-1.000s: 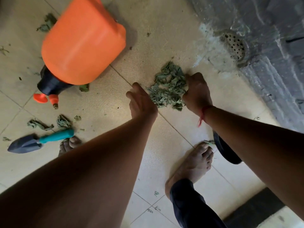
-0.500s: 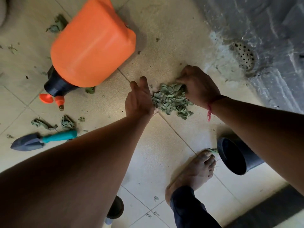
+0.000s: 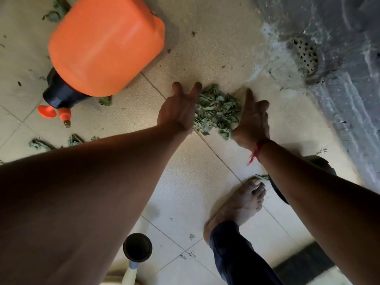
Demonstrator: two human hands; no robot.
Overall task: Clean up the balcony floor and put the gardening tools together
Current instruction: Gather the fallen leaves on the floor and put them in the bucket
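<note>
Left hand and right hand flank the dried leaf pile on the tiled floor. Each grip is apart, fingers straight, touching the leaves between them. Orange sprayer lies beyond the left hand.

Beige tiled floor is carrying green dried-leaf pile between left hand and right hand, orange plastic sprayer lying left of them.

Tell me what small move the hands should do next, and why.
Probably close both palms inward and scoop. The left hand and right hand stand open on either side of the leaf pile, which lies gathered between them, not yet lifted.
</note>
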